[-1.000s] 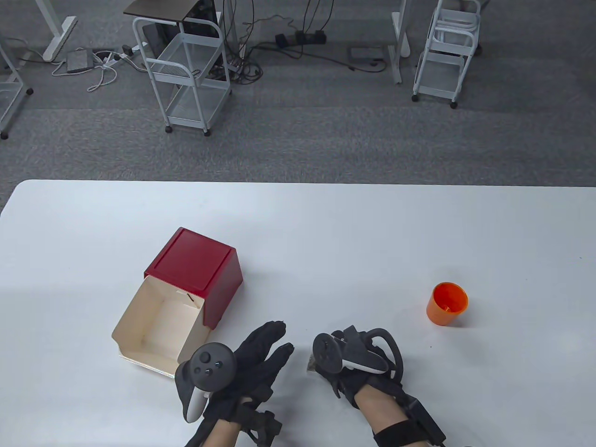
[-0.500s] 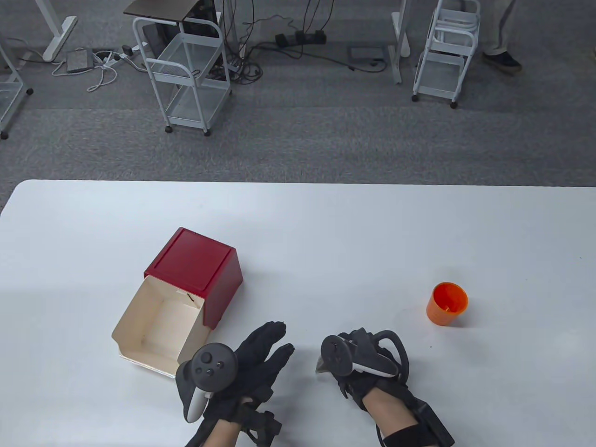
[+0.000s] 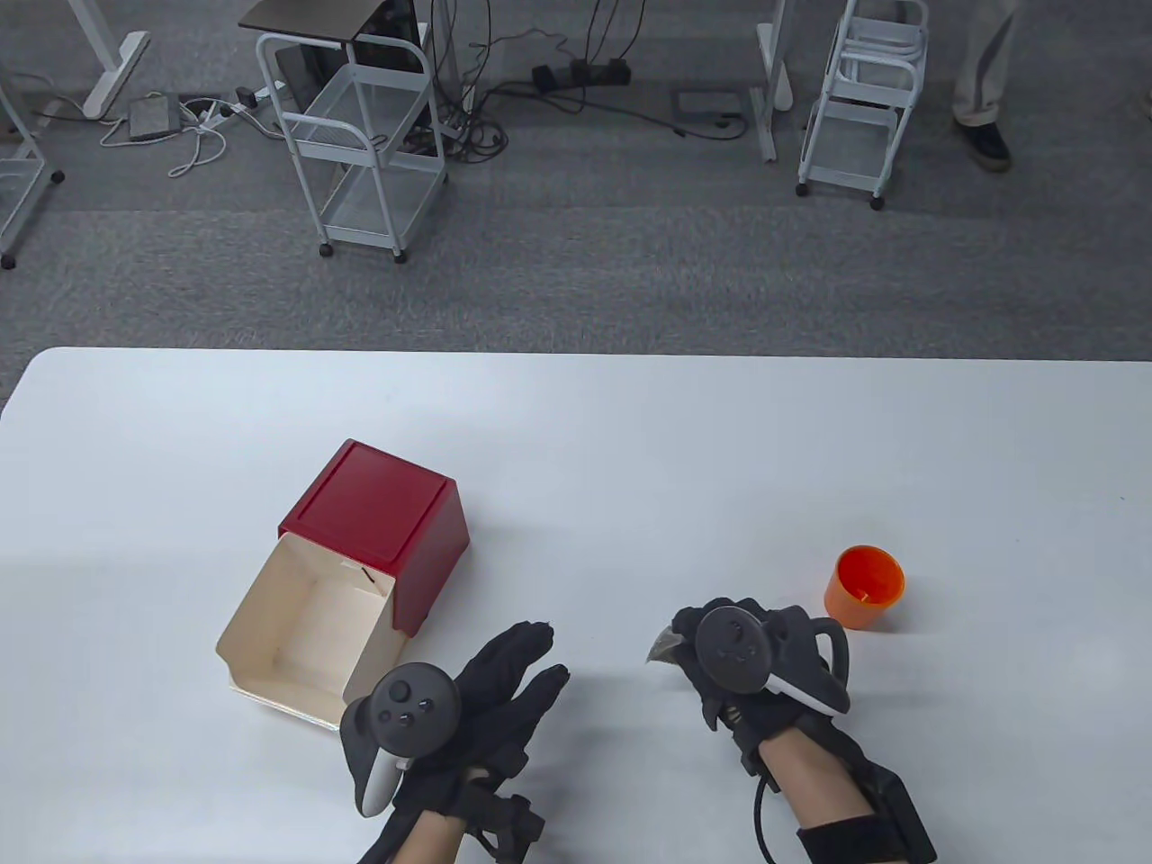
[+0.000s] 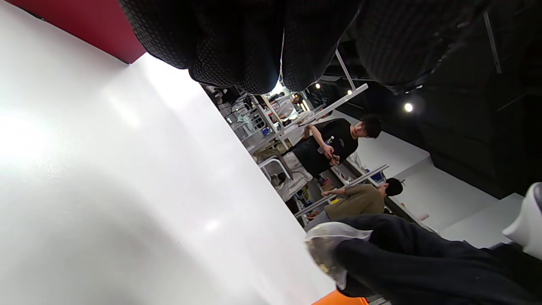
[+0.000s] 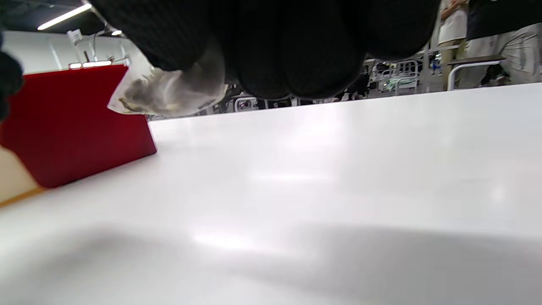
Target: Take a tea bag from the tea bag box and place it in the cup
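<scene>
The red tea bag box (image 3: 378,517) lies on its side on the white table (image 3: 630,432), its cream tray (image 3: 306,630) pulled out toward me. The box also shows in the right wrist view (image 5: 72,123). My right hand (image 3: 711,643) holds a clear tea bag (image 3: 664,644) above the table, left of the orange cup (image 3: 866,587). The bag shows in the right wrist view (image 5: 165,91) and the left wrist view (image 4: 330,243). My left hand (image 3: 513,684) rests flat on the table, fingers stretched out, empty, just right of the tray.
The table's far edge runs across the middle of the table view. Beyond it are white wire carts (image 3: 369,135), cables on the grey carpet, and a person's leg (image 3: 985,81) at the top right.
My right hand has moved right and away from me with the tea bag, toward the orange cup. My left hand has not moved. A person has walked in at the top right.
</scene>
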`<state>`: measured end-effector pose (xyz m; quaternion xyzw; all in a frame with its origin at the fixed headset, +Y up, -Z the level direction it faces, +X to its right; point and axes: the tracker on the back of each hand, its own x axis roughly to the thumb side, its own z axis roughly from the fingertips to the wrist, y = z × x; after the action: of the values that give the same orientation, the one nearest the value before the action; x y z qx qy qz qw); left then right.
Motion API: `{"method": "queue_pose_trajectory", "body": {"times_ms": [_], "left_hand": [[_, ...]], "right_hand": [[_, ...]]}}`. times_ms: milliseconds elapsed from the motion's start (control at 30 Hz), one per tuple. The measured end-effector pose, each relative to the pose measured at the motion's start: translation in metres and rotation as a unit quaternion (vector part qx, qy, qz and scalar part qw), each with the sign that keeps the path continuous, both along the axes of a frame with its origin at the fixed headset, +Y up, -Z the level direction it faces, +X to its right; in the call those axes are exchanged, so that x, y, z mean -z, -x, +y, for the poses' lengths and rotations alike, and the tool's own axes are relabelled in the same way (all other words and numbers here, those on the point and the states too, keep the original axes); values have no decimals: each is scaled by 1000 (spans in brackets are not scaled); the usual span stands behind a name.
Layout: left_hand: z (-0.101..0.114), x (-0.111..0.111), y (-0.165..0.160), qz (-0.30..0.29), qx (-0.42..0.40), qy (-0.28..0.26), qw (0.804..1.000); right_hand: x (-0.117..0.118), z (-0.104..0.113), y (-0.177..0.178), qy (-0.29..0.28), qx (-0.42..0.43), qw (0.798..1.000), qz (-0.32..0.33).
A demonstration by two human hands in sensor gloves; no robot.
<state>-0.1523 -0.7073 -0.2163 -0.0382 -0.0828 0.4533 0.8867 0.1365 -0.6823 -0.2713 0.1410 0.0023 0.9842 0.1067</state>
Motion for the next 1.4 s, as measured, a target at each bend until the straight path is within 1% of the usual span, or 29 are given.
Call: {"method": "queue_pose_trajectory", "body": {"times_ms": [167, 333, 633, 933, 1100, 1267, 1400], "left_hand": [[0, 0, 0, 1, 1, -1, 1000], [0, 0, 0, 1, 1, -1, 1000], [-1, 0, 0, 1, 3, 1, 1000], [-1, 0, 1, 3, 6, 2, 1000], [-1, 0, 1, 4, 8, 4, 1000], [-1, 1, 1, 4, 8, 5, 1000], [-1, 1, 2, 5, 11, 6, 1000]], "right_hand": [[4, 14, -30, -14, 20, 999, -40], [8, 24, -61, -19, 31, 996, -81], [13, 31, -106, -20, 40, 989, -144], [24, 27, -141, -6, 36, 977, -210], [32, 19, -157, 7, 28, 966, -256], [40, 11, -165, 20, 15, 956, -292], [44, 5, -166, 37, -2, 952, -304]]}}
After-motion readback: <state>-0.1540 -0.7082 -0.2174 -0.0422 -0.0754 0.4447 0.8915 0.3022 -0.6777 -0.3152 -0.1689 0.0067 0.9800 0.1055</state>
